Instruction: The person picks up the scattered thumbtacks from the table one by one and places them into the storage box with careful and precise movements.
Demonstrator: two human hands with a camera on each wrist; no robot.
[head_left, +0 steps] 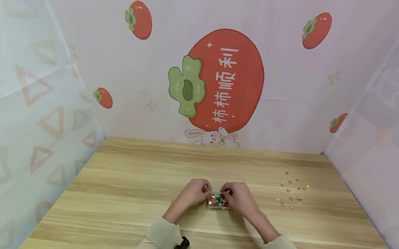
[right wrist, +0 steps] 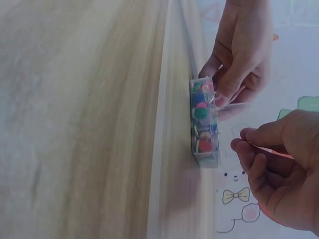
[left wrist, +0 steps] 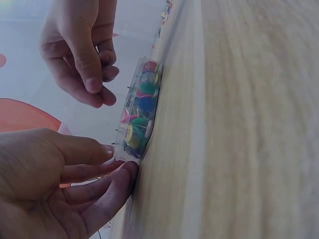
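The head view looks from above and behind the grip, forward and down; set farthest back, it takes in the left hand, the right hand, the box between them, the table around and the backdrop beyond. The left wrist view is low and close, rolled sideways so the table stands upright, facing across the box toward the right hand. The right wrist view, equally low and rolled the opposite way, faces back across it toward the left hand. Both share box and hands; head and right wrist share the rabbit beyond the grip.
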